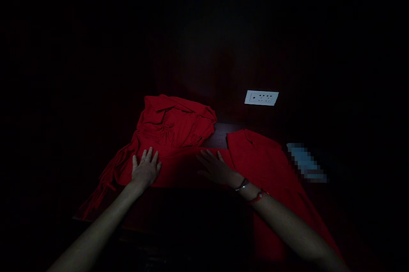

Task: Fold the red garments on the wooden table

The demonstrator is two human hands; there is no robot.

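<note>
A long red cloth [179, 167] with fringes at its left end lies across a dark surface. My left hand [146, 169] rests flat on its left part, fingers spread, holding nothing. Fingers apart, my right hand [217, 169] lies on the cloth further right, also holding nothing. Behind the left hand, a crumpled part of red fabric [188, 125] is heaped up. To the right, a wide red piece [262, 157] lies beneath and beyond my right forearm and hangs toward the front. Whether these red parts are all one cloth, I cannot tell.
A white socket panel [261, 98] sits on the dark wall at the back right. A pixelated pale blue object [306, 163] lies right of the red fabric. Part of the dark wooden tabletop [220, 135] shows between the red pieces. The surroundings are very dark.
</note>
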